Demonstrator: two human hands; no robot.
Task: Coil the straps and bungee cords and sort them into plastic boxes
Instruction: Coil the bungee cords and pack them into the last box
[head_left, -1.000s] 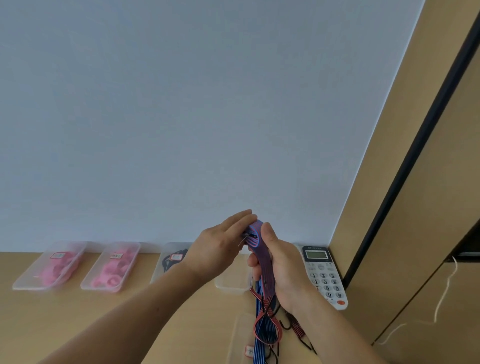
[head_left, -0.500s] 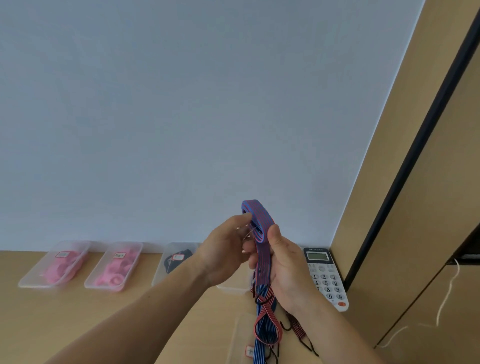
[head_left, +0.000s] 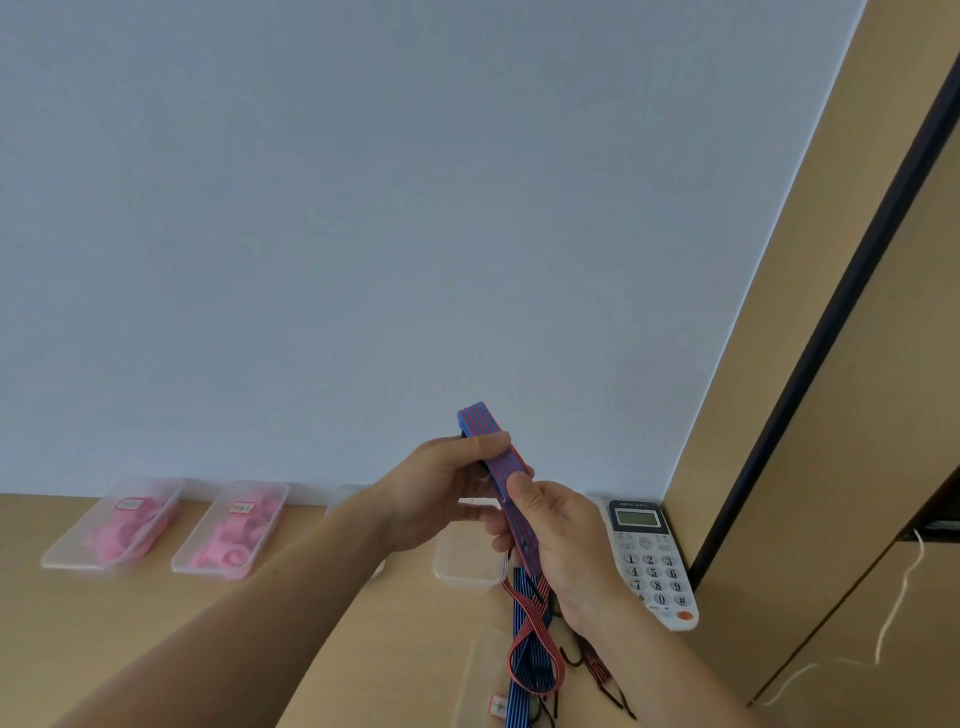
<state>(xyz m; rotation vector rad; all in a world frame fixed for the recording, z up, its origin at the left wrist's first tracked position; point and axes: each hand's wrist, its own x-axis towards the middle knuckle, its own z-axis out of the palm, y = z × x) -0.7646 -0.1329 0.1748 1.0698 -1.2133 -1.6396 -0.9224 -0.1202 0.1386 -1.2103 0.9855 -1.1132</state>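
Note:
A blue and red striped bungee cord (head_left: 501, 460) is held up above the desk, folded into a flat loop whose top sticks out over my fingers. My left hand (head_left: 441, 493) grips the loop's upper part from the left. My right hand (head_left: 558, 540) pinches the cord lower down with the thumb on top. More striped cords (head_left: 530, 654) with black hooks hang and lie below my right hand. An empty clear plastic box (head_left: 467, 564) sits behind my hands. Another clear box (head_left: 480, 675) lies near the bottom edge under the cords.
Two clear boxes with pink coiled straps (head_left: 117, 525) (head_left: 234, 530) stand in a row at the back left of the wooden desk (head_left: 156, 623). A white desk phone (head_left: 652, 561) lies right of my hands. A brown cabinet (head_left: 857, 364) rises on the right.
The folded loop has risen above my fingers, then tilted. My left hand has shifted from pinching the top to gripping the loop's side. My right thumb has slid along the cord.

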